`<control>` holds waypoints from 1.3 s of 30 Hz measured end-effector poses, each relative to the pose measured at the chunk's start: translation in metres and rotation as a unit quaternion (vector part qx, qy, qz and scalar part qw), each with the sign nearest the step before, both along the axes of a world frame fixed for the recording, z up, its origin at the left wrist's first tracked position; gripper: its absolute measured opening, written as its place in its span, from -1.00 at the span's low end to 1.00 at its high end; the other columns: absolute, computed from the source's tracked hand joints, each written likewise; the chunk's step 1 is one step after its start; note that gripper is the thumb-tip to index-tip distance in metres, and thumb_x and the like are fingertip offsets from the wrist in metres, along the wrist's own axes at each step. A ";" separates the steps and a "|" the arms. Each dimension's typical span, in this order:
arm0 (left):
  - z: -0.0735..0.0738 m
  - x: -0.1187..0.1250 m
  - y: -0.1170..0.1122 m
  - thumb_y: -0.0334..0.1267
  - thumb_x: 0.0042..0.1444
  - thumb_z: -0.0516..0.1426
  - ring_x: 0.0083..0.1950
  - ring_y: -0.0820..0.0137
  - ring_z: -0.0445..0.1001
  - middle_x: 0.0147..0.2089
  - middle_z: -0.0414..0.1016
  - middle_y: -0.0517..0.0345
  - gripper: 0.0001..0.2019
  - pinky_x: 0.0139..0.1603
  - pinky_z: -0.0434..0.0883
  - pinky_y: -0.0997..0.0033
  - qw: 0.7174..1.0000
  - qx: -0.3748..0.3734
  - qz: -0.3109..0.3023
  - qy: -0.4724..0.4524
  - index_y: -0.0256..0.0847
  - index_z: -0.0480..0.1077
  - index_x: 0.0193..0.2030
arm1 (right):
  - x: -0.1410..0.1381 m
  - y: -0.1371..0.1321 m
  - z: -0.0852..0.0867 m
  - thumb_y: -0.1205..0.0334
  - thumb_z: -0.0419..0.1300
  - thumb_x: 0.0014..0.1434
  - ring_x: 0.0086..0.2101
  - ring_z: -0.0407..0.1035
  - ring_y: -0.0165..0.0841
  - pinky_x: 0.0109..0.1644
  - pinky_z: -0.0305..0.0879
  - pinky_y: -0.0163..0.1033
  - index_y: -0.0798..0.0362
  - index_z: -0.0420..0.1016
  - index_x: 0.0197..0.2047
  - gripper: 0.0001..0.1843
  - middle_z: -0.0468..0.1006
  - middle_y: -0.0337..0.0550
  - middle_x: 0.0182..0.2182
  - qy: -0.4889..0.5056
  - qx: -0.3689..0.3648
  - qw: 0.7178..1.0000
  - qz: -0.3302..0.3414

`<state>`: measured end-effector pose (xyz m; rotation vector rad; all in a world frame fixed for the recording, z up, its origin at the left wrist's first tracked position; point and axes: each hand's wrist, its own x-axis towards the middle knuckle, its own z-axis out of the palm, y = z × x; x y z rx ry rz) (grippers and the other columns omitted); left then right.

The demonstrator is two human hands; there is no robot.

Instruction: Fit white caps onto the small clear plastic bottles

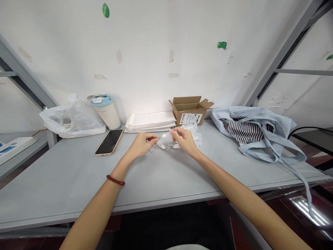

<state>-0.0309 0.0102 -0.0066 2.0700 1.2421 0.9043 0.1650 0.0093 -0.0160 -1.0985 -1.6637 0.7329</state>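
Observation:
Both my hands are stretched out over the grey table, meeting near its middle. My left hand, with a red bead bracelet on its wrist, pinches one end of a small white plastic piece. My right hand pinches the other end of the same piece, fingers curled. Under and around the hands lie several small white and clear plastic bits, and a small heap of clear ones sits just behind my right hand.
A phone lies face up left of my hands. Along the wall stand a plastic bag, a lidded cup, a stack of white sheets and an open cardboard box. A light blue cloth bag with striped fabric lies at the right.

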 end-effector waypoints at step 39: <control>0.002 0.007 -0.005 -0.16 0.00 0.12 -0.44 0.44 0.37 -0.36 0.52 0.12 -0.74 -0.42 0.30 0.47 0.999 -0.006 0.025 -0.030 -0.25 0.51 -0.23 | 0.007 0.002 0.006 -0.06 0.05 0.14 -0.58 0.10 -0.49 -0.50 0.01 -0.34 0.10 0.32 -0.52 -0.60 0.27 -0.28 -0.63 -0.004 -0.024 0.999 0.032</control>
